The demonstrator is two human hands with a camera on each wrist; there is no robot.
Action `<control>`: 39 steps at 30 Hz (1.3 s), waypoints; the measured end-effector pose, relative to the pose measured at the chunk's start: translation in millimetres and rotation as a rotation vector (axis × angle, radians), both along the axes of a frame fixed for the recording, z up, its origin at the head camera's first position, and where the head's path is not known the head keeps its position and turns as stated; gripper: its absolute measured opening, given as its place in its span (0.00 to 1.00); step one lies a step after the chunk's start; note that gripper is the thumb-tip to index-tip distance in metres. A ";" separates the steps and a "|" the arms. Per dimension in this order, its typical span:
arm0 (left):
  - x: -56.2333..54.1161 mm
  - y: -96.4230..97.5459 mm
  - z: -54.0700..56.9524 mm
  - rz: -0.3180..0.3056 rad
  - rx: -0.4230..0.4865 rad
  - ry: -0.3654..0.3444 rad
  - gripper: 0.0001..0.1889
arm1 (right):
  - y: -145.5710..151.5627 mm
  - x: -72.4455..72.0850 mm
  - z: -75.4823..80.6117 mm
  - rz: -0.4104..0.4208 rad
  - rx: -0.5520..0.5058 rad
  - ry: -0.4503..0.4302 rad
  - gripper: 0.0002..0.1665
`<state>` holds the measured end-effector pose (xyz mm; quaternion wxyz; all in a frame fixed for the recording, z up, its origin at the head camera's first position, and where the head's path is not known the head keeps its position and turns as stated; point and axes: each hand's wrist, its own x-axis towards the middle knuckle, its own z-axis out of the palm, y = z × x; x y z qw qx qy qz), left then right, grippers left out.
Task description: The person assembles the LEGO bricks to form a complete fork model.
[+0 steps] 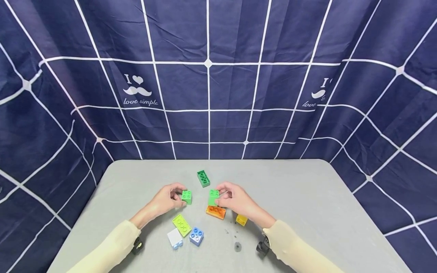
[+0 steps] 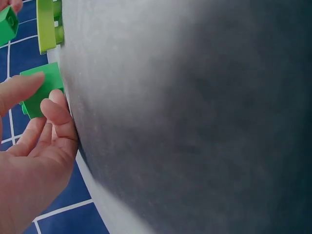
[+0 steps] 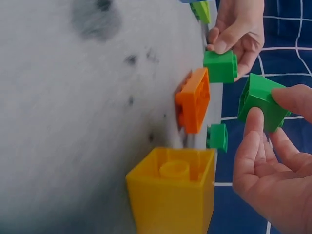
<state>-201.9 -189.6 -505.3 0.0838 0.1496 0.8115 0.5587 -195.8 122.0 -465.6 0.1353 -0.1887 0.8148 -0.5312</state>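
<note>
Two bare hands hold small green bricks on either side of a gap, above a grey table [image 1: 273, 185]. The landmark is an orange brick [image 1: 216, 212] lying on the table. The left hand [image 1: 165, 199] pinches the left green brick [image 1: 186, 197] between thumb and fingers, to the left of the orange brick and slightly farther back; whether it touches the table cannot be told. The right hand [image 1: 237, 197] likewise grasps the right green brick [image 1: 212, 199], raised just behind the orange brick. Both look like hard, smooth plastic: probably light, stiff, a little slick and unlikely to break, best taken by opposite side walls, leaving studs and hollow base free. Each has four studs pointing up; the right one seems somewhat tilted, its hollow base visible from the right wrist. Their tops look square, so neither shows a clear long axis. Around the orange brick lie a dark green brick [image 1: 203, 178] behind, a yellow brick [image 1: 241, 220] to the right, and lime [image 1: 182, 225], white [image 1: 174, 237] and blue bricks [image 1: 196, 237] nearer the person, to the left.
</note>
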 end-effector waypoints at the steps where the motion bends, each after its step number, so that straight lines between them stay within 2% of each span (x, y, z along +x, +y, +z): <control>1: 0.3 0.0 0.5 -0.003 -0.004 0.002 0.25 | -2.9 -0.6 -0.2 -0.004 0.000 0.001 0.26; 9: 1.9 -0.6 2.8 0.006 -0.025 0.030 0.22 | -21.0 -1.2 0.5 -0.032 -0.014 0.017 0.24; 15: 2.8 -1.1 3.1 0.015 -0.019 0.026 0.19 | -32.3 -1.7 -0.5 -0.040 -0.010 0.056 0.24; 22: 1.0 -2.7 0.9 0.023 -0.033 0.018 0.18 | -47.2 -0.6 3.8 -0.047 -0.034 0.049 0.25; 29: -1.0 -4.5 0.6 0.051 -0.053 0.031 0.18 | -59.5 -3.9 -1.9 -0.045 -0.034 0.066 0.23; 33: -1.9 -6.1 -0.3 0.047 -0.043 0.038 0.19 | -66.0 -7.0 -5.3 -0.041 -0.026 0.073 0.23; 39: -1.5 -4.2 0.7 0.065 0.008 -0.055 0.20 | -73.3 -9.9 -6.9 -0.042 -0.020 0.075 0.22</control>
